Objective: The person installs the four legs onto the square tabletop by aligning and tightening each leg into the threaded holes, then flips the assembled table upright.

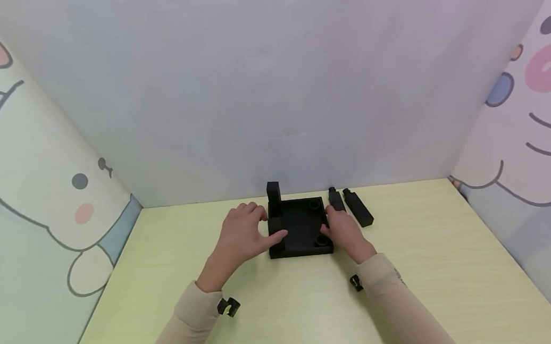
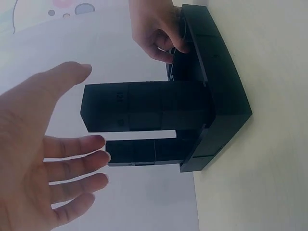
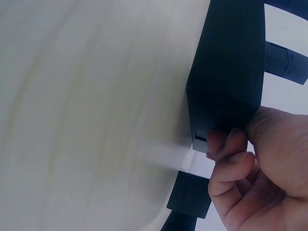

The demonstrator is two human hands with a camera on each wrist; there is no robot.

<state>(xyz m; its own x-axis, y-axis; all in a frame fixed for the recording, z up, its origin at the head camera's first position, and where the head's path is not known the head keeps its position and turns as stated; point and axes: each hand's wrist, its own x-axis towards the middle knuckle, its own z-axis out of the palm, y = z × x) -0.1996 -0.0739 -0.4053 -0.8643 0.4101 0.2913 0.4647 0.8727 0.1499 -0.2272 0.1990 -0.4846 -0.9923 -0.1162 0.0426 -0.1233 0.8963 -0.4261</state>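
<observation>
A square black tray (image 1: 303, 227) lies on the table, with round rings in its two right corners. Two black posts stand upright along its left side, the nearer post (image 2: 144, 107) and the farther one (image 2: 144, 151) both showing in the left wrist view. Around the posts, without visible contact, my left hand (image 1: 241, 235) (image 2: 29, 144) is held with thumb and fingers spread. My right hand (image 1: 346, 233) (image 3: 269, 173) grips the tray's right wall, its thumb over the inner side and curled fingers against the outside.
Right of the tray lie two black pieces with narrow necks, one (image 1: 358, 208) fully visible and one (image 1: 336, 198) partly behind my right hand. A pale wall stands behind the table (image 1: 455, 266), with cartoon-printed panels at both sides.
</observation>
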